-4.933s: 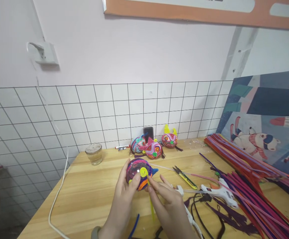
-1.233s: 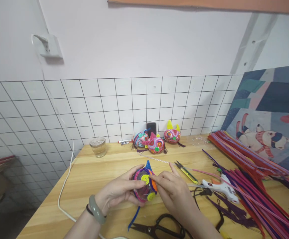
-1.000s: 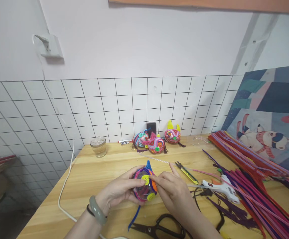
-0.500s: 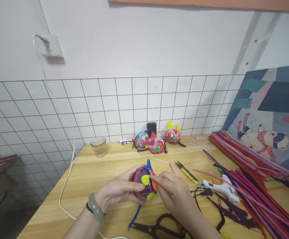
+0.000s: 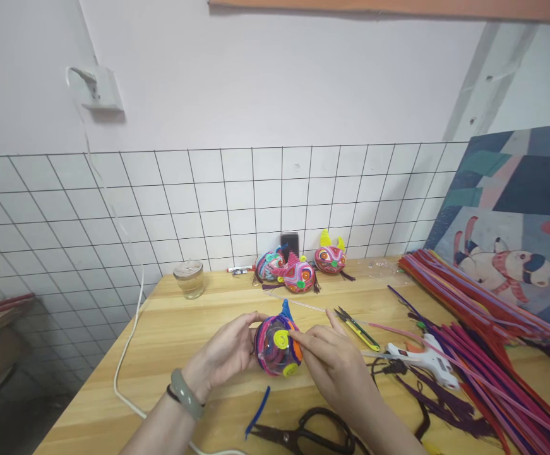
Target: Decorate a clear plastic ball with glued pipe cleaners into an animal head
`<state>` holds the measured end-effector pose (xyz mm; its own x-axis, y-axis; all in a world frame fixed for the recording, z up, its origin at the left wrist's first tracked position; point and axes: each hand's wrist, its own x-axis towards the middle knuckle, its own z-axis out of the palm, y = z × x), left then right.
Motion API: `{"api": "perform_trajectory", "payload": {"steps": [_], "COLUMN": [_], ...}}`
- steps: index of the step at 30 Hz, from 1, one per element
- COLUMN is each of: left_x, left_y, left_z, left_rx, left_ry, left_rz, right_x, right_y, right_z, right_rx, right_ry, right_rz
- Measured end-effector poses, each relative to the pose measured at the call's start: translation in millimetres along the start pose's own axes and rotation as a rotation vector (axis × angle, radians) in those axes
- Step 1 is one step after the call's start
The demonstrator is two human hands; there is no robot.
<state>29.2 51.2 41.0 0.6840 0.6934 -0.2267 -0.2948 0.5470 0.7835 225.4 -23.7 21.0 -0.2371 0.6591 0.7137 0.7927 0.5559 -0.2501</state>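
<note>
A clear plastic ball [image 5: 271, 355] partly wrapped in pink, purple and orange pipe cleaners is between my hands, above the table. It bears two yellow coils [image 5: 281, 339] and a blue pointed piece [image 5: 285, 309] on top. My left hand [image 5: 227, 352] cups the ball from its left and back, some fingers hidden behind it. The fingers of my right hand [image 5: 334, 360] are closed at its right edge, the index fingertip beside the upper yellow coil. Below lie black scissors [image 5: 298, 437] and a short blue pipe cleaner [image 5: 258, 412].
Several decorated balls [image 5: 298, 276] stand at the back. To the right are yellow-green thread snips [image 5: 360, 330], a white glue gun [image 5: 429, 360] and many pipe cleaners [image 5: 473, 373]. A lidded glass cup [image 5: 189, 281] stands at back left; a white cable [image 5: 125, 366] crosses the left side.
My left thumb has come off the front of the ball, leaving more of its clear surface showing. The ball has shifted slightly up and right; my right hand remains against it.
</note>
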Motion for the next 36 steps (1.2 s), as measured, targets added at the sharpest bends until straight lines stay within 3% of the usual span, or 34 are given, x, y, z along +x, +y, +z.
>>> {"api": "perform_trajectory", "payload": {"steps": [12, 21, 29, 36], "left_x": [9.2, 6.5, 5.3, 6.6], "left_y": [-6.3, -6.6, -12.3, -13.7], "left_z": [2.0, 9.9, 16.3, 13.8], "left_rx": [-0.105, -0.100, -0.050, 0.044], "left_ry": [0.042, 0.058, 0.090, 0.101], "left_rz": [0.057, 0.094, 0.180, 0.175], "right_x": [-0.9, -2.6, -3.3, -1.1], "right_y": [-1.6, -0.2, 3.0, 2.1], "right_z": [3.0, 8.5, 11.0, 9.0], "right_rx": [-0.032, 0.124, 0.190, 0.258], "right_ry": [-0.010, 0.062, -0.005, -0.027], "right_rz": [0.022, 0.124, 0.203, 0.232]}}
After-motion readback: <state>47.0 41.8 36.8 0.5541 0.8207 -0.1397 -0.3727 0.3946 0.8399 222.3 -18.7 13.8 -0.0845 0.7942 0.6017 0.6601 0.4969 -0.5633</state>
